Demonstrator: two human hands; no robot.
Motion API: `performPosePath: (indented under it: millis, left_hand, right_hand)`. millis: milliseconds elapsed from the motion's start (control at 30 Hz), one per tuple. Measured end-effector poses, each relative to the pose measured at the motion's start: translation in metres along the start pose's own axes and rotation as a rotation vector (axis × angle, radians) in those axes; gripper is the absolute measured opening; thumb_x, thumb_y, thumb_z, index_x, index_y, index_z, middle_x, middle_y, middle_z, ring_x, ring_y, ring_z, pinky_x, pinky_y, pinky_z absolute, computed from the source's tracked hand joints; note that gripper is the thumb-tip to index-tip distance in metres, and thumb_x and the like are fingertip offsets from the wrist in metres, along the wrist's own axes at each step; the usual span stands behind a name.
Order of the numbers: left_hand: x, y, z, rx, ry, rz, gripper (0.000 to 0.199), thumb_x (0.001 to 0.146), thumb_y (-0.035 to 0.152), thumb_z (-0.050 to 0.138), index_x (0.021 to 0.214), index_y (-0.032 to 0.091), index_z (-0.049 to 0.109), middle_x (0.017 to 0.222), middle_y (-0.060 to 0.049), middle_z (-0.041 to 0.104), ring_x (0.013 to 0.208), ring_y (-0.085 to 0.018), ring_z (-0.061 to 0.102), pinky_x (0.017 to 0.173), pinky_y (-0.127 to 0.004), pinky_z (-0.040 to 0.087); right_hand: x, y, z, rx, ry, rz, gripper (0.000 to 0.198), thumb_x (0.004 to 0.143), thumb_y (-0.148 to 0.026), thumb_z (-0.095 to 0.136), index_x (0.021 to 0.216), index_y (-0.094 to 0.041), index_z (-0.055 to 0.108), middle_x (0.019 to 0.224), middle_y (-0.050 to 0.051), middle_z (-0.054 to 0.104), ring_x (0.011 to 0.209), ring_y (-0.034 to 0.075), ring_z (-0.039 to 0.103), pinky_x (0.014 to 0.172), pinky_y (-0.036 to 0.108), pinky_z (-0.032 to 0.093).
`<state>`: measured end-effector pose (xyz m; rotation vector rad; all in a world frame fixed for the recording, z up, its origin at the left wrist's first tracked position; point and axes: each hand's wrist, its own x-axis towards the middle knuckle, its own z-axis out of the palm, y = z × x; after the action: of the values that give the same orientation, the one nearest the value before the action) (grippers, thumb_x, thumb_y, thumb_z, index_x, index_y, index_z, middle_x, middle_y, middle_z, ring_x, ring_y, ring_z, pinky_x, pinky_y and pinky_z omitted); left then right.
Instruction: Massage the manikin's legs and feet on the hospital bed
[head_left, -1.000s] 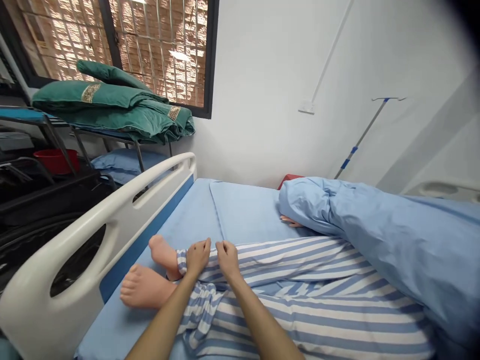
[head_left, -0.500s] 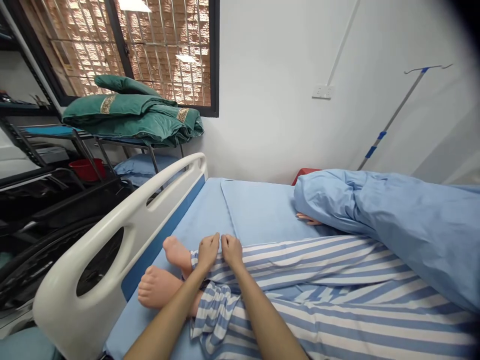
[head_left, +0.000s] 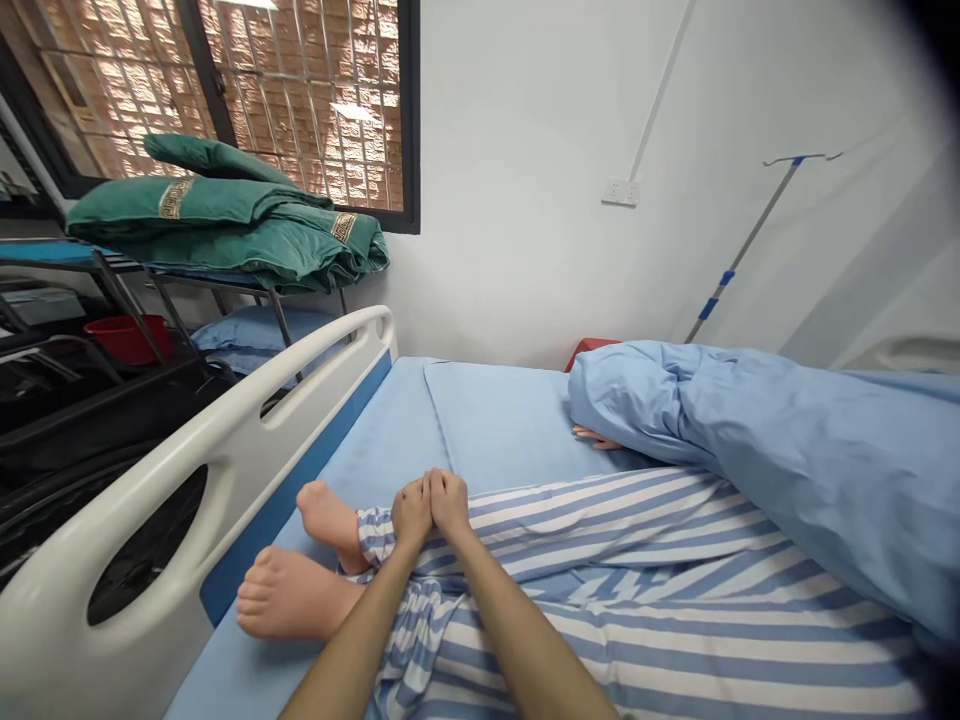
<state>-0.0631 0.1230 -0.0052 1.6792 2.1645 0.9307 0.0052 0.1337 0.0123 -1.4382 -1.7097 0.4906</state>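
Blue-and-white striped pyama trousers (head_left: 637, 520) clothe the legs of a manikin lying on the bed. My left hand (head_left: 412, 512) and my right hand (head_left: 448, 500) rest side by side, knuckles touching, over the lower part of the far trouser leg. Both are closed with fingers curled down on the striped cloth; the fingertips are hidden. Left of my hands, the bare far foot (head_left: 330, 520) and near foot (head_left: 292, 595) stick out of the cuffs. The near cuff (head_left: 412, 625) is bunched up under my forearms.
A white footboard (head_left: 172, 480) borders the bed on the left. A blue quilt (head_left: 750, 430) covers the upper body, with a manikin's hand (head_left: 595, 438) showing at its edge. An IV pole (head_left: 742, 255) stands behind; green folded bedding (head_left: 232, 225) lies at the window.
My two hands have come together, closing the small gap between them over the far trouser leg. The view has shifted slightly to the right.
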Motion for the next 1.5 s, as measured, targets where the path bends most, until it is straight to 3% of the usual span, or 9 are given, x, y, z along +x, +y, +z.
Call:
performPosePath:
  millis: [200, 467, 667, 767, 900, 1067, 1233, 1333, 1500]
  left_hand:
    - [0.001, 0.001, -0.005, 0.034, -0.02, 0.034, 0.034, 0.077, 0.031, 0.031, 0.067, 0.014, 0.06, 0.07, -0.009, 0.061, 0.062, -0.013, 0.05, 0.054, -0.022, 0.028]
    - [0.006, 0.007, -0.001, -0.147, 0.009, 0.051, 0.043, 0.076, 0.039, 0.026, 0.046, 0.016, 0.048, 0.05, -0.002, 0.051, 0.05, -0.01, 0.041, 0.05, -0.022, 0.026]
    - [0.038, 0.068, -0.024, -0.472, -0.035, 0.043, 0.041, 0.072, 0.044, 0.03, 0.041, 0.017, 0.036, 0.039, 0.003, 0.034, 0.042, -0.008, 0.034, 0.044, -0.021, 0.027]
    - [0.039, 0.082, -0.024, -0.506, 0.036, 0.001, 0.04, 0.072, 0.044, 0.029, 0.044, 0.017, 0.038, 0.04, 0.003, 0.034, 0.042, -0.008, 0.034, 0.044, -0.021, 0.027]
    - [0.019, 0.059, 0.002, -0.245, 0.17, -0.082, 0.045, 0.077, 0.04, 0.022, 0.047, 0.016, 0.046, 0.045, 0.0, 0.046, 0.047, -0.009, 0.038, 0.048, -0.022, 0.027]
    - [0.0, 0.033, 0.029, 0.034, 0.049, -0.03, 0.043, 0.08, 0.039, 0.022, 0.066, 0.018, 0.057, 0.067, -0.005, 0.06, 0.059, -0.012, 0.048, 0.053, -0.022, 0.028]
    - [-0.001, 0.037, 0.022, 0.161, -0.003, 0.004, 0.034, 0.08, 0.031, 0.027, 0.078, 0.018, 0.058, 0.075, -0.007, 0.062, 0.067, -0.014, 0.053, 0.058, -0.023, 0.031]
    - [-0.001, 0.036, 0.018, 0.176, -0.038, 0.078, 0.025, 0.078, 0.026, 0.034, 0.081, 0.018, 0.057, 0.079, -0.007, 0.061, 0.072, -0.014, 0.054, 0.062, -0.022, 0.032]
    - [0.0, 0.031, 0.021, 0.115, -0.042, 0.045, 0.026, 0.077, 0.028, 0.033, 0.08, 0.018, 0.058, 0.078, -0.006, 0.062, 0.071, -0.015, 0.053, 0.059, -0.023, 0.032]
  right_hand:
    - [0.016, -0.017, -0.03, -0.202, -0.117, -0.248, 0.038, 0.08, -0.032, 0.032, 0.054, -0.016, 0.055, 0.052, 0.0, 0.053, 0.049, 0.008, 0.04, 0.05, 0.021, 0.022]
    - [0.01, 0.03, -0.013, 0.085, -0.01, -0.041, 0.042, 0.08, -0.033, 0.029, 0.046, -0.014, 0.045, 0.043, -0.003, 0.04, 0.045, 0.007, 0.033, 0.046, 0.019, 0.022]
    - [0.021, 0.036, -0.017, 0.411, 0.021, 0.04, 0.042, 0.078, -0.037, 0.028, 0.043, -0.015, 0.036, 0.04, -0.005, 0.032, 0.042, 0.006, 0.032, 0.043, 0.018, 0.024]
    - [0.022, 0.037, -0.019, 0.498, 0.025, 0.089, 0.041, 0.078, -0.037, 0.027, 0.043, -0.016, 0.034, 0.04, -0.004, 0.034, 0.042, 0.007, 0.033, 0.044, 0.018, 0.025]
    - [0.02, 0.037, -0.018, 0.526, 0.074, 0.103, 0.039, 0.077, -0.038, 0.03, 0.045, -0.016, 0.034, 0.042, -0.004, 0.033, 0.043, 0.007, 0.032, 0.044, 0.019, 0.025]
    - [0.019, 0.036, -0.012, 0.432, 0.109, 0.09, 0.038, 0.078, -0.036, 0.03, 0.045, -0.016, 0.035, 0.043, -0.004, 0.032, 0.044, 0.008, 0.03, 0.042, 0.02, 0.023]
    - [0.013, 0.025, -0.022, 0.142, 0.137, 0.078, 0.039, 0.079, -0.032, 0.028, 0.046, -0.016, 0.043, 0.042, -0.003, 0.04, 0.043, 0.009, 0.033, 0.044, 0.021, 0.021]
    - [0.011, 0.014, -0.037, -0.014, 0.098, -0.044, 0.039, 0.079, -0.031, 0.029, 0.048, -0.017, 0.048, 0.045, -0.001, 0.047, 0.044, 0.009, 0.036, 0.045, 0.022, 0.021]
    - [0.009, 0.014, -0.043, -0.067, 0.059, -0.152, 0.04, 0.081, -0.031, 0.029, 0.05, -0.017, 0.05, 0.046, -0.001, 0.05, 0.044, 0.008, 0.037, 0.046, 0.021, 0.021]
